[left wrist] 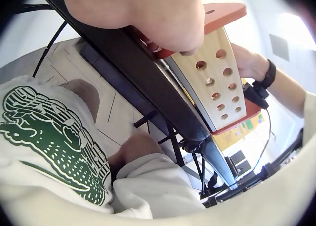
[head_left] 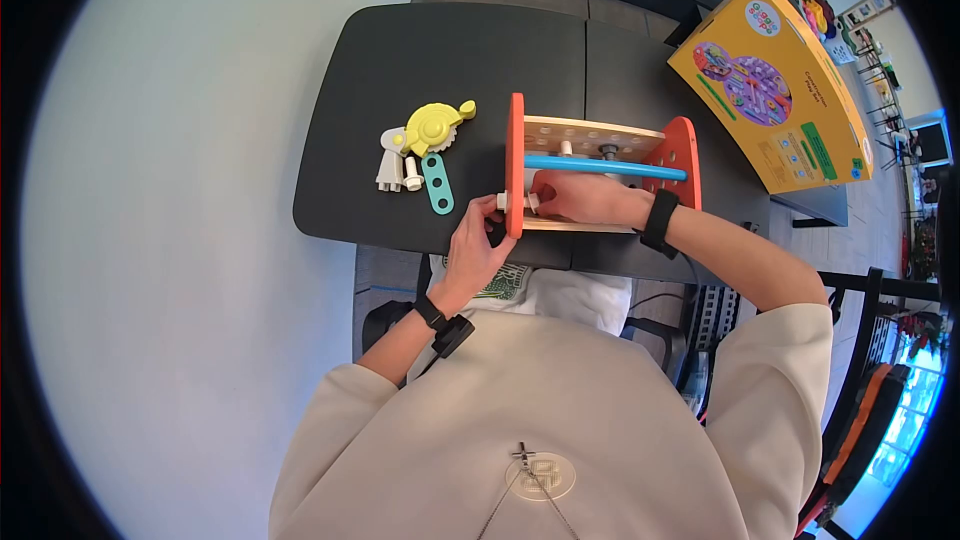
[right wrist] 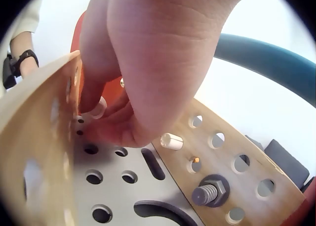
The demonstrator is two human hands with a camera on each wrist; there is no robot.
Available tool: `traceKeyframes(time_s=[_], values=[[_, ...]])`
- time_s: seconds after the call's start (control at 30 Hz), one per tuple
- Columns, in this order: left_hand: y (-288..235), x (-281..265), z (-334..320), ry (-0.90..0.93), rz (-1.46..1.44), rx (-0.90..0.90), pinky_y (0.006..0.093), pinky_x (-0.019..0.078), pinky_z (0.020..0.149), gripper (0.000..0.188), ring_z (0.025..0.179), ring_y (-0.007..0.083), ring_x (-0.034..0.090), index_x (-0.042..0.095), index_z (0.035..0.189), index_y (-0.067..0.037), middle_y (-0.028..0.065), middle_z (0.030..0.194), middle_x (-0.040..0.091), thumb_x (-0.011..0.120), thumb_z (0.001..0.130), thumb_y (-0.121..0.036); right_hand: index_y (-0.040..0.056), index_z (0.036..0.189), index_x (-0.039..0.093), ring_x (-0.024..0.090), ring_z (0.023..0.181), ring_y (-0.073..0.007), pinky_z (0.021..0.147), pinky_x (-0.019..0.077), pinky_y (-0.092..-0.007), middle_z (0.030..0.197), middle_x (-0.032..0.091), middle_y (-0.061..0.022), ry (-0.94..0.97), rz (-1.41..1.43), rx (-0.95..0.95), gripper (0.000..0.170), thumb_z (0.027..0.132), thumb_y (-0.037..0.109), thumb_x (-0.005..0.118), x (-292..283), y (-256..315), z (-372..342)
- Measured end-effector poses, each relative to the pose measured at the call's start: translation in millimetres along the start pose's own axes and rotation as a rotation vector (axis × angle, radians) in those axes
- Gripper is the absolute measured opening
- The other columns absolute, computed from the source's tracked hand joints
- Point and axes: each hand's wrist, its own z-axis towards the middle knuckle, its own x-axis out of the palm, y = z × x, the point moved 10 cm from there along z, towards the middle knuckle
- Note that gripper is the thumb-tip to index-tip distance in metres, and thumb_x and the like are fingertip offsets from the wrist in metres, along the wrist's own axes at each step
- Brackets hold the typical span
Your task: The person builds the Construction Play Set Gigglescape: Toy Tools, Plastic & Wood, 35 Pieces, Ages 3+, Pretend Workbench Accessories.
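A toy workbench with red-orange end panels (head_left: 515,140), pierced wooden sides (left wrist: 217,80) and a blue bar (head_left: 605,168) stands on the table. My left hand (head_left: 473,250) is at the outer face of the left end panel, its fingers holding the head of a white bolt (head_left: 502,201) and its thumb by the panel's lower edge. Inside the bench, my right hand (head_left: 585,200) reaches under the blue bar to that panel's inner face. Its thumb and fingers pinch a white nut (right wrist: 100,109) there, partly hidden by the hand.
Left of the bench lie a yellow and grey toy saw (head_left: 433,128), a white bolt (head_left: 412,175) and a teal strip with holes (head_left: 438,183). A grey bolt with nut (right wrist: 212,191) and a cream peg (right wrist: 172,141) poke through one wooden side. A yellow box (head_left: 790,90) stands at right.
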Motion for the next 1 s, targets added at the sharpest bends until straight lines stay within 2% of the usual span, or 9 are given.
traceKeyframes(time_s=[0.07,0.3,0.47,0.5,0.57,0.7,0.8,1.0], values=[[-0.8,-0.4,0.0,-0.003,0.001,0.0,0.0349,0.0604,0.082,0.053,0.092,0.0244,0.072,0.055,0.131,0.001,0.0152,0.123,0.069,0.083,0.088,-0.01,-0.002,0.114,0.071,0.074,0.095,-0.0318,0.086,0.0567,-0.0422,0.102,0.076,-0.0184,-0.058,0.023,-0.029,0.031,0.096,0.023,0.071,-1.7,-0.5,-0.3],[-1.3,-1.5,0.5,-0.006,-0.023,-0.017,0.0339,0.0589,0.083,0.051,0.093,0.0228,0.07,0.056,0.13,0.0,0.0139,0.12,0.069,0.083,0.088,-0.009,-0.0033,0.111,0.07,0.074,0.092,-0.033,0.083,0.0571,-0.043,0.099,0.075,-0.0195,-0.079,0.052,-0.02,0.028,0.093,0.018,0.072,-6.3,4.2,-4.9],[1.2,-1.2,-0.4,-0.009,-0.02,-0.026,0.034,0.0585,0.082,0.049,0.092,0.0228,0.07,0.056,0.128,0.0,0.0133,0.118,0.069,0.083,0.088,-0.01,-0.0037,0.101,0.066,0.072,0.088,-0.0384,0.076,0.0559,-0.0468,0.094,0.072,-0.022,-0.119,-0.011,-0.133,0.023,0.089,0.013,0.074,-5.7,11.2,0.0],[1.3,-1.0,-0.3,-0.007,-0.019,-0.028,0.0341,0.0584,0.082,0.049,0.091,0.0228,0.07,0.056,0.128,0.0,0.0132,0.118,0.068,0.083,0.088,-0.01,-0.0037,0.101,0.066,0.072,0.088,-0.0384,0.076,0.0559,-0.0468,0.094,0.072,-0.022,-0.118,-0.01,-0.134,0.023,0.089,0.013,0.074,-3.4,9.4,2.4],[0.0,-1.4,0.3,-0.011,-0.016,-0.018,0.0341,0.0583,0.082,0.049,0.091,0.023,0.07,0.056,0.127,0.0,0.0133,0.118,0.068,0.083,0.088,-0.01,-0.0005,0.115,0.061,0.072,0.089,-0.0325,0.077,0.0551,-0.0444,0.097,0.073,-0.0171,-0.109,-0.076,-0.155,0.029,0.095,0.015,0.074,2.0,7.6,6.2],[0.9,-1.4,0.0,-0.012,-0.019,-0.009,0.0343,0.0581,0.081,0.048,0.091,0.0234,0.07,0.056,0.126,0.0,0.0135,0.119,0.068,0.083,0.089,-0.011,-0.0006,0.114,0.062,0.072,0.089,-0.032,0.077,0.0556,-0.0436,0.097,0.073,-0.0169,-0.1,-0.071,-0.117,0.028,0.095,0.018,0.074,-5.2,12.9,-2.3],[1.6,-1.3,-0.1,-0.006,-0.024,-0.021,0.0342,0.058,0.081,0.048,0.091,0.0232,0.069,0.056,0.125,0.0,0.0134,0.119,0.068,0.084,0.088,-0.011,-0.0028,0.107,0.069,0.073,0.088,-0.0368,0.078,0.0562,-0.0462,0.094,0.073,-0.0215,-0.089,-0.019,-0.067,0.025,0.092,0.017,0.073,-8.2,12.8,-7.0],[-1.7,-2.8,0.6,-0.012,-0.017,-0.008,0.0339,0.0579,0.081,0.047,0.09,0.0223,0.069,0.056,0.124,0.0,0.0129,0.118,0.069,0.084,0.087,-0.009,-0.0022,0.117,0.071,0.074,0.092,-0.0346,0.084,0.0565,-0.0438,0.1,0.075,-0.0209,-0.054,0.004,-0.027,0.033,0.098,0.025,0.069,-1.0,-1.0,0.4]])
